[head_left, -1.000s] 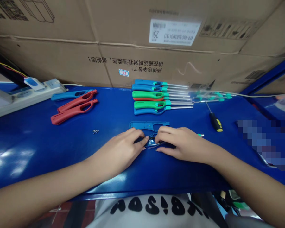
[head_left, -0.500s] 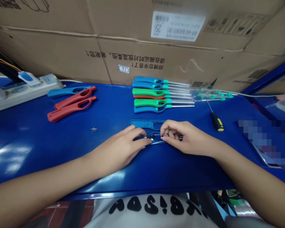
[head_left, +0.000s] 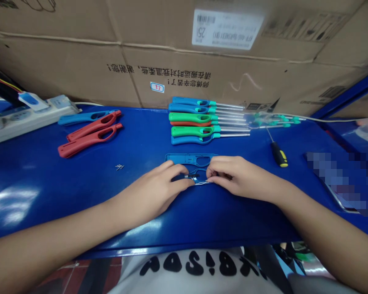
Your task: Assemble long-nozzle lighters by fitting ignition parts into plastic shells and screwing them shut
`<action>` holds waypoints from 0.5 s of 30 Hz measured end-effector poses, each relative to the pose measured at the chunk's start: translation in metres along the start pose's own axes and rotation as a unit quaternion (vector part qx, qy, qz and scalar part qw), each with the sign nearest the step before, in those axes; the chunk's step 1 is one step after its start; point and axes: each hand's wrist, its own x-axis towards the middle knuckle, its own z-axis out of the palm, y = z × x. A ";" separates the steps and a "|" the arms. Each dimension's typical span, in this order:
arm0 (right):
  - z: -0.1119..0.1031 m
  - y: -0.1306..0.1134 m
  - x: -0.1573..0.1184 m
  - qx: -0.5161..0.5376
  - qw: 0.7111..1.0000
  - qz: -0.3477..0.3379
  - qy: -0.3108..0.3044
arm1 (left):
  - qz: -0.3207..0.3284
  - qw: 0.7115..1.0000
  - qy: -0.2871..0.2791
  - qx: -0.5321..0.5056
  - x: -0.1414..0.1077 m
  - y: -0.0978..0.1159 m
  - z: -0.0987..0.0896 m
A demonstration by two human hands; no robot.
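Between my hands lies a blue lighter shell half (head_left: 198, 170), inner side up, with small dark parts and pale wires (head_left: 201, 183) in it. My left hand (head_left: 165, 181) grips its left end between thumb and fingers. At the right end, my right hand (head_left: 230, 173) is closed, thumb against fingertips; what it pinches is hidden by the fingers. Just beyond my hands rests the other blue shell half (head_left: 179, 158), hollow side up. Several small screws (head_left: 119, 167) lie left of my left hand.
Assembled lighters (head_left: 190, 118) with metal tubes lie in a row at the back. Red and blue handles (head_left: 88, 139) are at left, near a power strip (head_left: 49, 112). A screwdriver (head_left: 278, 154) and a flat blurred-out object (head_left: 340, 183) lie right. Cardboard (head_left: 159, 36) stands behind.
My right hand's fingers have shifted slightly and drawn closer together at the shell's right end. My left hand keeps its hold. The whole view has shifted a little.
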 end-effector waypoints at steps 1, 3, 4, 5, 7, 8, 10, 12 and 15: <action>0.000 0.001 0.000 0.007 1.000 -0.001 0.000 | 0.000 1.000 0.000 0.000 0.000 0.000 0.000; 0.001 0.002 0.000 0.021 1.000 -0.004 0.006 | 0.000 1.000 0.002 -0.001 0.001 0.000 0.000; 0.001 0.003 0.001 0.026 1.000 -0.006 0.009 | 0.000 1.000 0.003 -0.001 0.001 0.000 0.000; 0.001 0.004 0.001 0.029 0.999 -0.007 0.012 | 0.000 1.000 0.003 -0.001 0.001 0.000 0.000; 0.001 0.005 0.001 0.035 0.999 -0.006 0.013 | 0.001 1.000 0.004 -0.002 0.001 0.000 0.001; 0.001 0.005 0.002 0.038 0.999 -0.006 0.012 | 0.000 1.000 0.005 -0.002 0.001 0.000 0.001; 0.001 0.005 0.002 0.041 0.999 -0.006 0.011 | -0.001 1.000 0.006 -0.002 0.001 0.000 0.001; 0.002 0.005 0.002 0.039 0.999 -0.009 0.010 | -0.001 1.000 0.006 -0.001 0.000 0.000 0.001; 0.002 0.003 0.003 0.033 0.999 -0.009 0.013 | 0.000 1.000 0.000 0.002 0.000 0.000 0.001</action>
